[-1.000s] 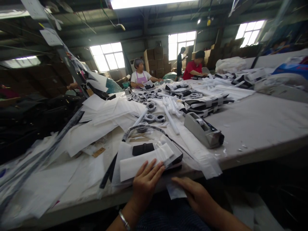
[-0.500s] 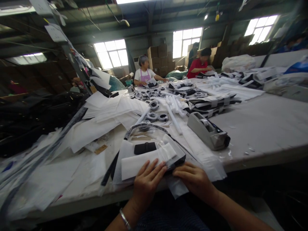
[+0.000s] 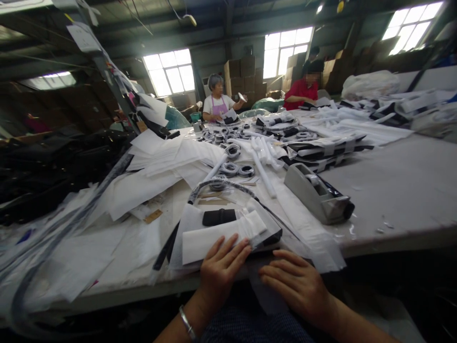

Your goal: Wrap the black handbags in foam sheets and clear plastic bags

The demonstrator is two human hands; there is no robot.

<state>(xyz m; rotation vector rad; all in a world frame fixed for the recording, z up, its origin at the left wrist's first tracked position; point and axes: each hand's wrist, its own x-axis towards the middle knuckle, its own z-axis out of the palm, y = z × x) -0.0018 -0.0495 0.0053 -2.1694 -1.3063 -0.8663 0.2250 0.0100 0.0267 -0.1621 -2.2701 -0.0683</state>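
Observation:
In front of me a black handbag (image 3: pixel 273 237) lies flat, with white wrapping paper (image 3: pixel 214 245) over much of it and a black strap piece (image 3: pixel 218 216) showing. Its handle (image 3: pixel 228 182), wrapped in clear film, arches away from me. My left hand (image 3: pixel 223 264) rests on the paper with its fingers stretched out. At the table's front edge, my right hand (image 3: pixel 298 281) has its fingers extended, just off the bag's near right corner. A translucent sheet (image 3: pixel 266 290) hangs below the edge beside those fingers; whether they touch it I cannot tell.
A grey tape dispenser (image 3: pixel 317 195) stands to the right. White paper sheets (image 3: pixel 171 162) pile up at left. Wrapped coils (image 3: pixel 230 167) and white tubes (image 3: pixel 264 174) lie beyond the bag. Across the table are a person in a purple apron (image 3: pixel 218 107) and another in red (image 3: pixel 302 95).
My right hand has drawn back from the bag's corner toward me, fingers straighter. My left hand stays on the paper. The person in the apron has raised a hand holding something white. The view has shifted slightly.

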